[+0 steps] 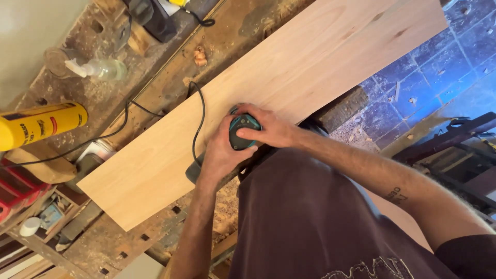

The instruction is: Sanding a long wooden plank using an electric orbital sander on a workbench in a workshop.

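While both hands press on it, the teal power sander [242,132] sits on the pale wooden board [268,98], near its 6 o'clock edge. Left hand [219,155] and right hand [268,129] each keep a closed grip around the sander. Its black cable [199,116] runs toward 10 o'clock across the dusty counter [103,98], probably past the yellow can [39,124].

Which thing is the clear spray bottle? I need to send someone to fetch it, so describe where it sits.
Start at the long pale wooden board lying across the dusty workbench. Beyond its far edge, near the wall, the spray bottle lies on its side. Unlike the big yellow can close by, it is small, see-through, with a white trigger head.
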